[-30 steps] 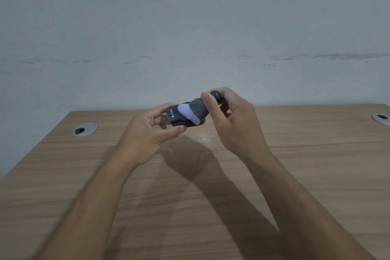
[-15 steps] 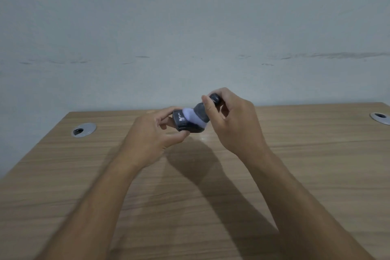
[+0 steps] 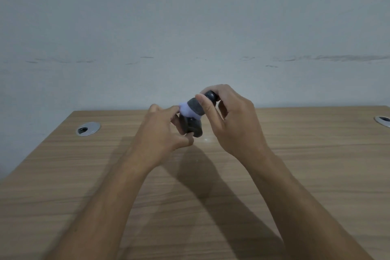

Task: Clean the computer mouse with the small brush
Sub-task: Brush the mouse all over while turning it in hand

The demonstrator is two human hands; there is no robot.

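Pinching the mouse at frame centre, the left hand should hold firm. The right hand grips the brush; light, short strokes suit best.

- Left hand pinches a dark computer mouse at frame centre, above the wooden desk.
- Right hand grips a small brush, its pale bristles touching the mouse's top.
- Metal grommets sit at mid-left and the right edge.

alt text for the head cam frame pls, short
The left hand holds a dark computer mouse above a wooden desk while the right hand presses a small brush with pale bristles on it. A pale wall is behind.
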